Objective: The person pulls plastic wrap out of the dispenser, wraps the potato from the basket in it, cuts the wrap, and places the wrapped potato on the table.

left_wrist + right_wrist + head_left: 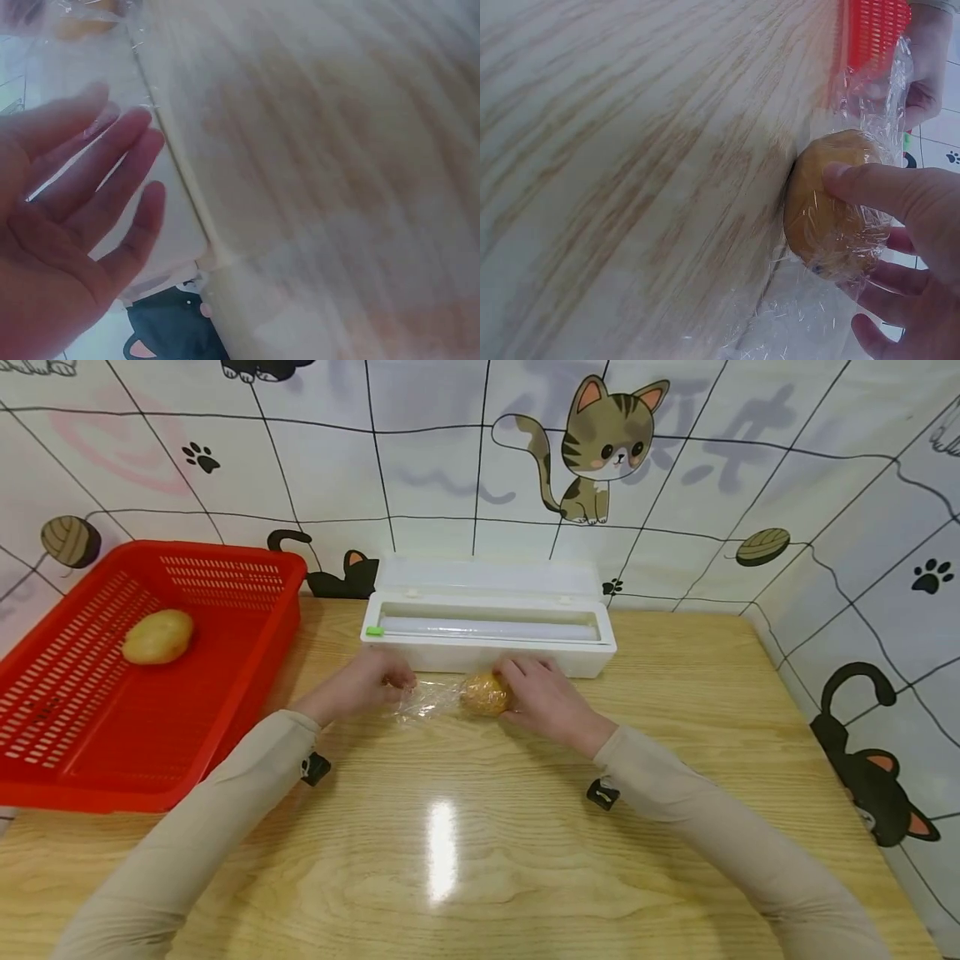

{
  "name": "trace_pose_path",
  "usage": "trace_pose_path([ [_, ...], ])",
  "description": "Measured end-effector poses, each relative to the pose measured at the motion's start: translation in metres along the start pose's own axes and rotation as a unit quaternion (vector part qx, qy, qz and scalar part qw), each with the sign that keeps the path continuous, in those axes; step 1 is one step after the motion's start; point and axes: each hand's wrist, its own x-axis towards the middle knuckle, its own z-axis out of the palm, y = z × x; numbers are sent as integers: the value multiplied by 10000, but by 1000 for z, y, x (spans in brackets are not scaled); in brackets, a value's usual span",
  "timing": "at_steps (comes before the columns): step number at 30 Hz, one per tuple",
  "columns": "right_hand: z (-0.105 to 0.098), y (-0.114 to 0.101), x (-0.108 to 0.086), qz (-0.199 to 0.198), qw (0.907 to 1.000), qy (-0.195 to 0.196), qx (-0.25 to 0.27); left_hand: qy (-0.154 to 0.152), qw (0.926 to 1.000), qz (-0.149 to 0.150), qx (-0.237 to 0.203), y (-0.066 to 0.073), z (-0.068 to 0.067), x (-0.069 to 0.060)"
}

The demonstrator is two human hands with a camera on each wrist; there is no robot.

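The film-wrapped potato [483, 695] is held between the thumb and fingers of the right grip [551, 702], and the loose cling film [435, 697] is drawn out from it to the left grip [360, 687], where whether it is pinched cannot be told. Wrapping is judged to be in hand; the loose tail seems to need folding over the potato, kept steady by the right grip.
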Motion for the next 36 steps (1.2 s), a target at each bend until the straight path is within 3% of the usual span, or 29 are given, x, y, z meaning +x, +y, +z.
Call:
trace_pose_path([
  [11,-1,-1,-1,43,9999,-14,-100,335,9974,-521,358,0,-1,-18],
  [15,-1,-6,2,3,9998,-146,-99,408,9966,-680,226,2,0,-24],
  [17,-1,-8,3,-37,9997,-209,-94,315,9976,-611,-114,0,0,-26],
  [22,-2,-12,2,-116,9996,-252,-97,-58,9958,-80,-909,-1,0,-27],
  [27,-2,-12,2,-100,9995,-282,-85,-90,9948,232,-985,5,2,-26],
  [32,-1,-11,2,-31,9994,-346,-83,140,9946,289,-991,7,4,-27],
  [36,-1,-11,2,56,9993,-367,-50,417,9952,-13,-888,7,3,-30],
])
